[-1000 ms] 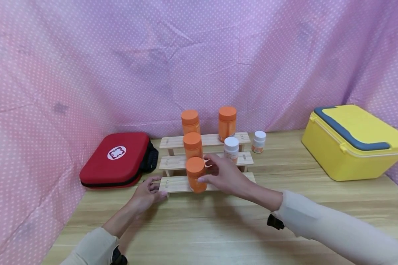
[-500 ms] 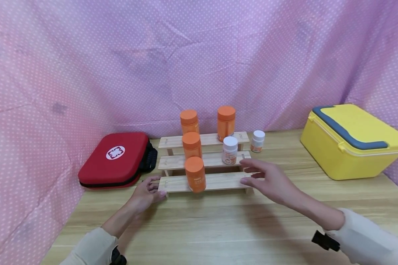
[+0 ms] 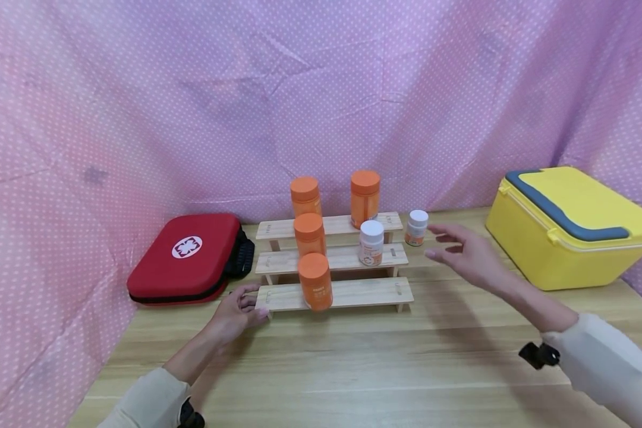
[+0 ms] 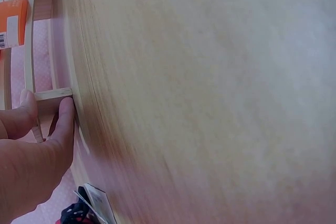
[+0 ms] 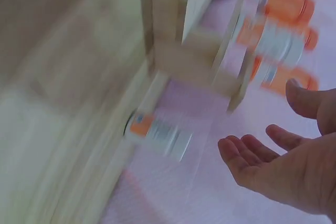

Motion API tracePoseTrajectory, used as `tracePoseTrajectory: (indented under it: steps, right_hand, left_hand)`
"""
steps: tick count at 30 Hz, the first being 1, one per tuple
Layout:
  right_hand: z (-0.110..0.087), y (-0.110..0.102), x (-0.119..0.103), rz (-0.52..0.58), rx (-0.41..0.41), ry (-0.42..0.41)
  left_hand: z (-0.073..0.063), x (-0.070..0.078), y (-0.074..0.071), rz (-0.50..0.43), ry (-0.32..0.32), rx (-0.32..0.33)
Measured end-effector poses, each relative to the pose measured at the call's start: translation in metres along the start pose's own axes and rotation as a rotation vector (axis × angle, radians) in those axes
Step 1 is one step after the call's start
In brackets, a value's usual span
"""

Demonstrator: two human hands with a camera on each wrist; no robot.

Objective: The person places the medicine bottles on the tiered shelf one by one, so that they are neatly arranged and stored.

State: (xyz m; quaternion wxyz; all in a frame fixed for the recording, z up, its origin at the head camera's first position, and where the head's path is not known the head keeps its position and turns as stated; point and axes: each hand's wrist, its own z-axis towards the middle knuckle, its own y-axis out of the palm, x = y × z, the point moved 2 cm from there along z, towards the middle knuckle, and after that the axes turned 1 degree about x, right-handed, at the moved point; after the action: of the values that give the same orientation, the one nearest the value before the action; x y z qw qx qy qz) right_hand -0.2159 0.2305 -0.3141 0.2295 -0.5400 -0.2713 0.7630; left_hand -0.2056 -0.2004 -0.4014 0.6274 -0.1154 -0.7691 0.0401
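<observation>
A three-step wooden rack (image 3: 366, 292) stands on the table. Its lowest step bears an orange bottle (image 3: 315, 284). On the middle step are another orange bottle (image 3: 310, 235) and a white bottle (image 3: 371, 244); two more orange bottles (image 3: 305, 196) (image 3: 365, 199) occupy the top step. My left hand (image 3: 235, 312) grips the left end of the lowest step, thumb and fingers around its end and leg (image 4: 52, 95) in the left wrist view. To the right of the rack a small white bottle (image 3: 417, 227) stands on the table. My right hand (image 3: 473, 255) is just beside it, fingers spread, holding nothing.
A red first-aid case (image 3: 187, 258) with a black handle lies left of the rack. On the right stands a yellow lidded box (image 3: 572, 232) with a grey handle. A pink dotted cloth (image 3: 321, 101) hangs behind the table.
My right hand has let go of the orange bottle on the lowest step and moved right, to beside the small white bottle. The left hand stays at the rack.
</observation>
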Motion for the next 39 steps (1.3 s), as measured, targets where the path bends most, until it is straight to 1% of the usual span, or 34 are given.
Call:
tracePoseTrajectory:
  steps: [2, 4, 9, 14, 18, 21, 23, 26, 30, 34, 39]
  right_hand:
    - [0.014, -0.005, 0.008, -0.001, -0.01, 0.016]
    - [0.029, -0.008, 0.018, -0.008, -0.026, 0.058]
    - [0.061, -0.006, 0.043, -0.018, -0.059, 0.134]
    - [0.082, 0.002, 0.066, 0.052, -0.107, 0.169]
    - [0.09, 0.009, 0.078, 0.119, -0.168, 0.196]
    - [0.093, 0.012, 0.084, 0.148, -0.203, 0.187]
    - [0.095, 0.014, 0.087, 0.158, -0.212, 0.17]
    - [0.096, 0.017, 0.091, 0.163, -0.209, 0.152]
    - [0.098, 0.022, 0.095, 0.161, -0.177, 0.153]
    - [0.098, 0.024, 0.094, 0.167, -0.152, 0.151]
    - [0.099, 0.025, 0.092, 0.209, -0.166, 0.172]
  left_hand:
    - [0.0, 0.0, 0.0, -0.002, -0.002, 0.004]
    - [0.0, 0.0, 0.0, 0.003, -0.001, 0.005]
    - [0.002, 0.0, 0.0, 0.002, -0.008, 0.015]
    - [0.003, -0.001, 0.002, -0.005, -0.013, 0.017]
    - [0.002, -0.002, 0.002, 0.005, -0.014, 0.016]
    - [0.002, -0.002, 0.002, 0.006, -0.014, 0.018]
    - [0.002, -0.002, 0.003, 0.003, -0.018, 0.027]
    - [0.003, -0.002, 0.002, 0.001, -0.019, 0.028]
    - [0.002, -0.001, 0.002, -0.002, -0.016, 0.023]
    - [0.002, -0.001, 0.001, -0.009, -0.018, 0.023]
    - [0.001, -0.001, 0.001, -0.007, -0.016, 0.025]
